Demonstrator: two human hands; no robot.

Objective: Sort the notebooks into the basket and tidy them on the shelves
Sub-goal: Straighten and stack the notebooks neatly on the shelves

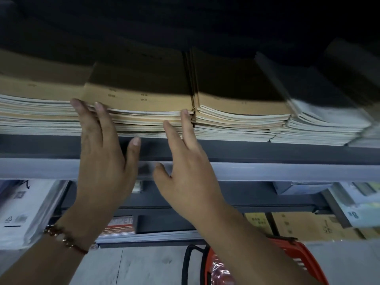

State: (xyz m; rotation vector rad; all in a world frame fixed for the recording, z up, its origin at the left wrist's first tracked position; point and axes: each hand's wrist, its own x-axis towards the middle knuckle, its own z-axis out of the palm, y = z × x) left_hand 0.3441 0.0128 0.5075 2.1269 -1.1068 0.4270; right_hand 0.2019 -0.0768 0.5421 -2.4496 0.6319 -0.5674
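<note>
Up on the grey metal shelf (pixel 267 169), several stacks of thin brown-covered paper notebooks side by side, front edges facing out. Middle stack of brown notebooks (pixel 141 103) getting the attention right now. Left hand (pixel 102 153) raised flat against its front edge, fingers straight and spread, fingertips (pixel 99 106) touching the page edges near the stack's left corner, thumb hanging lower over the shelf lip. Gripping nothing, just pressing. Right hand (pixel 185 171) up beside it, also flat and relaxed, two long fingers reaching the page edges at the stack's right corner, right where it meets the neighbouring brown stack (pixel 240 103). Hands apart, one at each end of the same stack, neither curled round anything. Beaded bracelet on a red cord (pixel 61 236) circling the left wrist.

Further right, a stack of pale grey-white notebooks (pixel 320 124), blurred, leaning slightly out of line. Far left, another brown stack (pixel 35 99) running off frame.

Below the shelf, lower tier packed with stock: white plastic-wrapped packs (pixel 22 210) at left, a red-and-white printed booklet pile (pixel 120 225) in the middle, brown cardboard boxes (pixel 304 225) at right. Down on the grey floor, red plastic shopping basket with black handle (pixel 298 254), partly hidden behind the right forearm, something in shiny wrapping inside, too blurred to tell what.
</note>
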